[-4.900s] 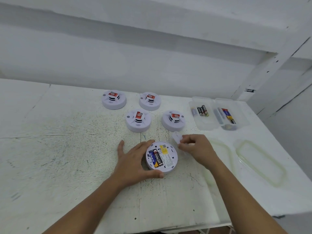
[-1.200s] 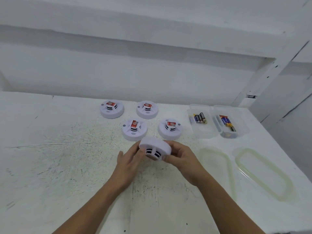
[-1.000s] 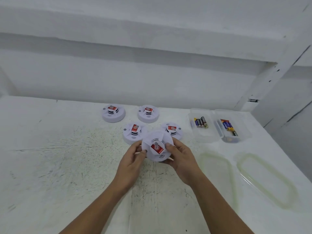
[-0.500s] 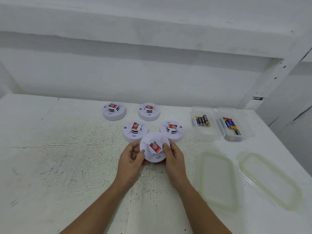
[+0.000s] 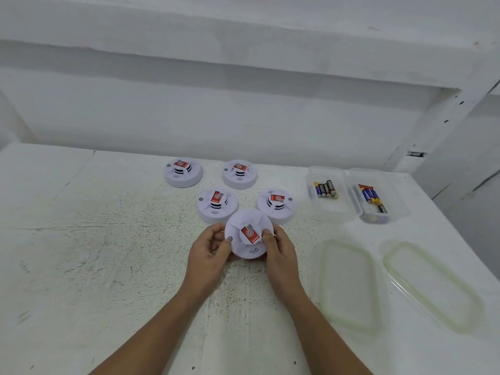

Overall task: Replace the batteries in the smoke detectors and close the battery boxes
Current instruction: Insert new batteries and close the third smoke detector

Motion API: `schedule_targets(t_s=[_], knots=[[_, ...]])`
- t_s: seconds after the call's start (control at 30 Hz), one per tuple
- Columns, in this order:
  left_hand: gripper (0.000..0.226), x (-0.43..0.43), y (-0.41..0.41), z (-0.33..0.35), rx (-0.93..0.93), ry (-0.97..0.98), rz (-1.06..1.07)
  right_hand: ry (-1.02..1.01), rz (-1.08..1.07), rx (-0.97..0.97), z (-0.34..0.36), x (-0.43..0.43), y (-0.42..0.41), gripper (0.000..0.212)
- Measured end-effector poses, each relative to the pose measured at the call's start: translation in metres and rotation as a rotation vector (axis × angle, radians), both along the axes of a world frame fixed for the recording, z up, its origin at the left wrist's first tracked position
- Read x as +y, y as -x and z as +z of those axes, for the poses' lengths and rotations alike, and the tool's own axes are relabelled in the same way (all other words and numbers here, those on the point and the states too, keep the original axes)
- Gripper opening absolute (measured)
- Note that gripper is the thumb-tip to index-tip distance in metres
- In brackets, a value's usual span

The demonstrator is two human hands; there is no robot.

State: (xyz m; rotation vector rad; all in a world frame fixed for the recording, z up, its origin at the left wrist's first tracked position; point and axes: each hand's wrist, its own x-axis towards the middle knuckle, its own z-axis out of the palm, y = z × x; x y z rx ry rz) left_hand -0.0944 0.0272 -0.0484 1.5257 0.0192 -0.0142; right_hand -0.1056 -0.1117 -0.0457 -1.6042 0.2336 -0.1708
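- Smoke detector [image 5: 249, 235] sits face-up between both hands, low at the counter [image 5: 108, 239]; can't tell if it touches down. It is just in front of four other detectors [image 5: 217, 204].
- Left grip [image 5: 209, 250] is clamped on its left rim, right grip [image 5: 278, 250] on its right rim, thumbs on top.
- Likely step: set it down with the rest. Lower it flat, stay clear of the near two, let go both sides together.
- Left clear box [image 5: 335, 209] is open and holds mostly black batteries [image 5: 326, 189].
- Right clear box [image 5: 397, 201] is open and holds blue-yellow batteries [image 5: 372, 198]. Fresh or used: can't tell.
- Two lids [image 5: 349, 285] lie flat, off the boxes.
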Motion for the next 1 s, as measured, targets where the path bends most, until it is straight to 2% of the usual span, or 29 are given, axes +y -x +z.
schedule_targets(t_s=[1.0], knots=[[0.027,-0.0021,0.0056,0.0032,0.005,0.086,0.004,0.028,0.012,0.012,0.0020,-0.0016,0.0042,0.019]])
